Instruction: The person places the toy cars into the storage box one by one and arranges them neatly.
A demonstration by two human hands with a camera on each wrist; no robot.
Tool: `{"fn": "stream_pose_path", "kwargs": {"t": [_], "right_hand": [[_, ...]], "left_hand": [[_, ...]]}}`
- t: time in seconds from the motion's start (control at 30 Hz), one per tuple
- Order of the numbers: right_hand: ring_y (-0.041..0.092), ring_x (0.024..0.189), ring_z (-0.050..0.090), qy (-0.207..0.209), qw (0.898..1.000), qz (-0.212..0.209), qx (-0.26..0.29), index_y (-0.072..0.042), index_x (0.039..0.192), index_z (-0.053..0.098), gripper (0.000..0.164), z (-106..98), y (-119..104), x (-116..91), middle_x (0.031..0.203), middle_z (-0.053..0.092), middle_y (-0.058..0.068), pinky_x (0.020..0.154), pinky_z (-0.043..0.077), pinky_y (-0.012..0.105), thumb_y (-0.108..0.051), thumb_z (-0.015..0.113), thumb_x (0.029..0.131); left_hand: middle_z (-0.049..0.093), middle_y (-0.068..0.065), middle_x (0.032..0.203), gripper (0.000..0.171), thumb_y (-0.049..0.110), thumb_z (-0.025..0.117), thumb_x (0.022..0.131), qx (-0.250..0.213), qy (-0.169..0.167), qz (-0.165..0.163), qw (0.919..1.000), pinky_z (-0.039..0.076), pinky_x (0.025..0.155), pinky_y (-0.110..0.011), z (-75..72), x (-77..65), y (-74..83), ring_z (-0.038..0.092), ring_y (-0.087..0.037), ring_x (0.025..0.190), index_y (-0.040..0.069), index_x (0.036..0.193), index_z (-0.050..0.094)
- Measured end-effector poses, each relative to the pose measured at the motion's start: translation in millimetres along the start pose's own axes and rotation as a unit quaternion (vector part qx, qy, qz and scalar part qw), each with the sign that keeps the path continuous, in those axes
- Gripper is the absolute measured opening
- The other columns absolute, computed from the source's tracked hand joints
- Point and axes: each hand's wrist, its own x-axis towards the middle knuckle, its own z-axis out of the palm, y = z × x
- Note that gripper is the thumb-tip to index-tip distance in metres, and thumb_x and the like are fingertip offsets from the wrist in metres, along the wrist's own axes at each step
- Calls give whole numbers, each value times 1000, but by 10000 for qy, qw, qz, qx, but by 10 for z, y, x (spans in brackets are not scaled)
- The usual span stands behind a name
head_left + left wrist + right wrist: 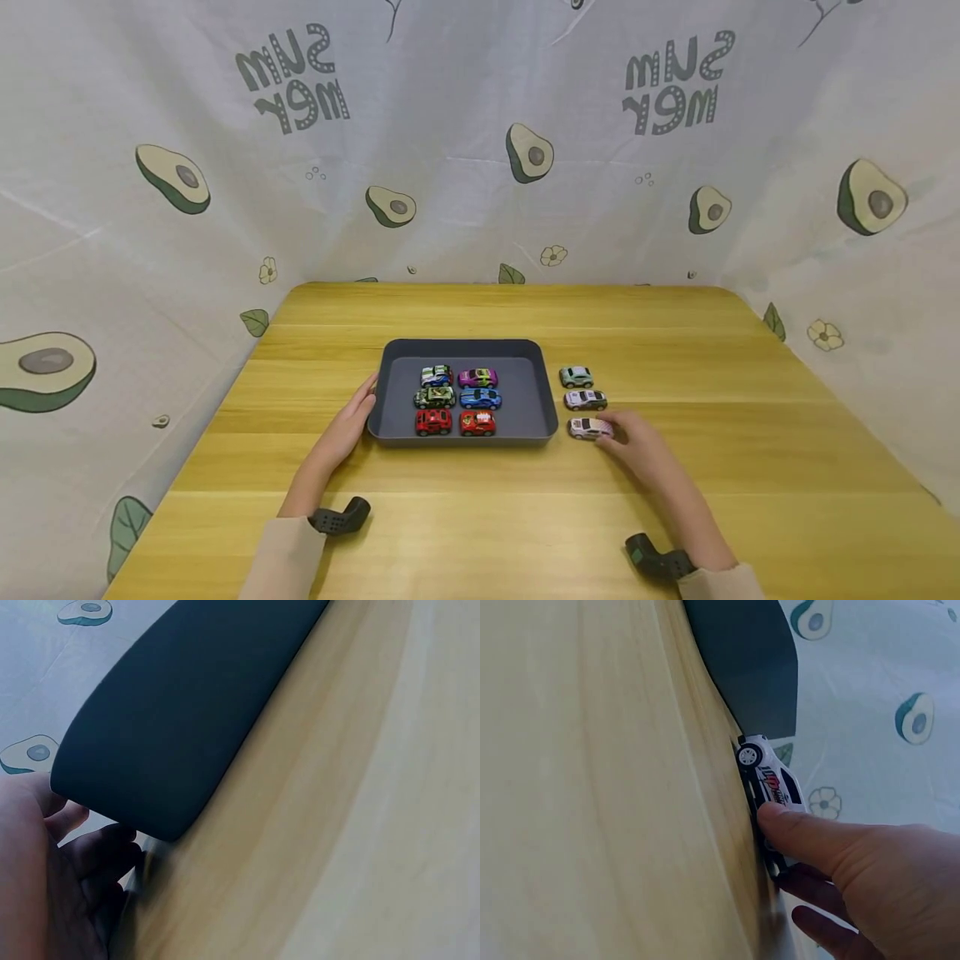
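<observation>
A dark grey tray [465, 440] lies on the table, holding several toy cars: a white-blue-green one [437, 376], a purple one [478, 378], a camouflage one [435, 397], a blue one [481, 398] and two red ones, left [433, 422] and right [477, 422]. My left hand [348, 427] rests against the tray's left wall, its fingers partly hidden by the tray in the left wrist view. To the right of the tray, my right hand [637, 443] pinches a white toy car [776, 780] at its rear end, between thumb and fingers. This car is close to the table.
Beyond the pinched car stand a white-and-dark toy car [585, 400] and a pale green toy car [576, 377], in a column beside the tray's right wall. The wooden table [465, 517] ends at a curtain [465, 233] printed with avocados.
</observation>
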Motion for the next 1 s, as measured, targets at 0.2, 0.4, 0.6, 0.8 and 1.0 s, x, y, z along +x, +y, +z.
{"fn": "stream_pose_path", "kwargs": {"t": [0.2, 0.4, 0.6, 0.8, 1.0], "right_hand": [[42, 107, 52, -5, 10000, 34, -1, 5, 112, 57, 36, 31, 15, -18, 110, 59, 24, 93, 39, 55, -12, 65, 82], [42, 106, 53, -22, 10000, -6, -57, 5, 112, 58, 36, 29, 26, -15, 109, 58, 23, 93, 39, 55, -13, 65, 81], [37, 101, 56, 45, 10000, 6, -18, 4, 107, 60, 33, 17, 15, 3, 104, 60, 20, 90, 42, 52, -15, 67, 81], [31, 94, 57, 124, 9999, -17, 31, 3, 104, 61, 32, 4, -17, 16, 99, 61, 15, 85, 45, 49, -18, 68, 80], [32, 97, 58, 221, 9996, -94, 153, 2, 104, 62, 32, -7, -60, 30, 101, 62, 16, 84, 46, 49, -19, 68, 80]], "left_hand": [[14, -12, 153, 51, 39, 25, 100, 16, -10, -52, 10000, 11, 111, -56, 9, -14, -4, 16, -35, 139, 23, 147, 13], [15, -11, 153, 52, 41, 26, 99, -46, 25, -49, 10000, 12, 112, -55, 24, -18, -7, 17, -35, 139, 24, 147, 15], [15, -12, 153, 52, 39, 26, 100, -16, 41, -3, 10000, 13, 111, -55, 18, -3, 4, 17, -36, 139, 21, 147, 14], [16, -13, 152, 52, 39, 26, 100, 47, 55, 8, 10000, 13, 111, -55, 11, -10, 1, 18, -36, 138, 22, 147, 14], [16, -11, 153, 51, 39, 26, 100, -26, 64, -11, 10000, 13, 112, -53, 8, -20, 19, 18, -34, 139, 23, 147, 15]]}}
